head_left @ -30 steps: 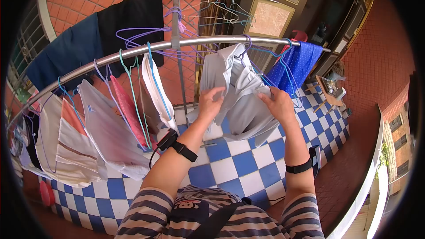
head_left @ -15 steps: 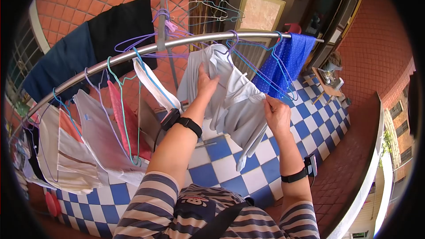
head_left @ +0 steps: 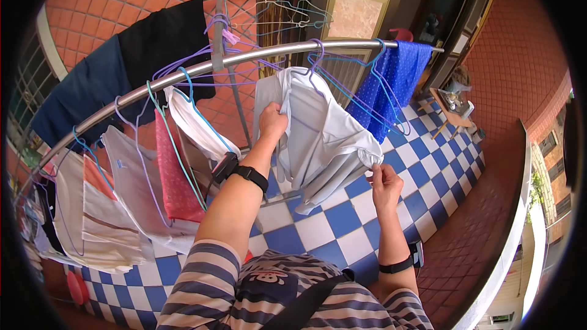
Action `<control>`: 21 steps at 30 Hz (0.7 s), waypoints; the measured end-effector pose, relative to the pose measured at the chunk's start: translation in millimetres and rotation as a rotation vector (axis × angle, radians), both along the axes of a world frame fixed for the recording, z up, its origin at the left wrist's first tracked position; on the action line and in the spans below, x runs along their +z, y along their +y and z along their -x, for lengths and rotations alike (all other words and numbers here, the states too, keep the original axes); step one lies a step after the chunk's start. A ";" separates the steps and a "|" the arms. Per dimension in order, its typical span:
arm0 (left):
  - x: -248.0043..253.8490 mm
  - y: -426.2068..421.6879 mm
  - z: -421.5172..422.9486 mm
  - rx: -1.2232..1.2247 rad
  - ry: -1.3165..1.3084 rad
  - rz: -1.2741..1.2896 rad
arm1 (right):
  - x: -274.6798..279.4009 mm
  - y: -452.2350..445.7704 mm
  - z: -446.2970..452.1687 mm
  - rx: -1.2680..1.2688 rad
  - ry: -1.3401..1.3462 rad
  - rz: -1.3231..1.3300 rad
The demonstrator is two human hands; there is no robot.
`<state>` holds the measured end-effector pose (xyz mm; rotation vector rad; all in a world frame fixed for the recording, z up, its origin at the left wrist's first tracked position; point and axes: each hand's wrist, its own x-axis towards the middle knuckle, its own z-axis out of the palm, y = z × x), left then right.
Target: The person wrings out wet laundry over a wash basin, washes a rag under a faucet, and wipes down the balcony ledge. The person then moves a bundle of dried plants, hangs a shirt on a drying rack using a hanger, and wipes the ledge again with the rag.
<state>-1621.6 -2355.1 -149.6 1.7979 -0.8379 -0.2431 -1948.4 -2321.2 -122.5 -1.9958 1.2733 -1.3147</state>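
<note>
A pale grey shirt (head_left: 321, 125) hangs from a purple hanger (head_left: 316, 61) on the steel rail in front of me. My left hand (head_left: 273, 122) is closed on the shirt's left edge, fingers curled round the cloth. Lower and to the right, my right hand (head_left: 386, 188) pinches the shirt's right end between thumb and fingers. The fabric is spread between both hands, with folds sagging underneath. Close to my left forearm, a white cloth (head_left: 199, 122) hangs on a blue hanger.
The curved steel rail (head_left: 269, 54) carries a red cloth (head_left: 174, 171), a grey garment (head_left: 131, 171) and a blue dotted cloth (head_left: 391, 82). Dark garments (head_left: 165, 43) drape behind. A small wooden table (head_left: 449, 107) stands at right on the checkered floor (head_left: 342, 219).
My right hand has moved down, pulling the shirt's right end lower. My left hand has shifted left and slightly down to the shirt's edge. The shirt is spread flatter.
</note>
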 end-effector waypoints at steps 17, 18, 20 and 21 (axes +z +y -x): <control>25.8 50.6 43.7 -0.101 0.246 0.334 | 2.0 -7.9 19.2 0.087 -0.350 -0.442; 33.8 62.9 54.7 -0.072 0.341 0.335 | -1.3 -4.0 23.1 0.091 -0.339 -0.461; 41.9 96.8 82.8 -0.212 0.500 0.346 | -13.4 2.0 32.9 0.074 -0.333 -0.499; 53.3 119.4 102.0 -0.385 0.576 0.343 | -21.4 4.1 38.5 0.061 -0.323 -0.531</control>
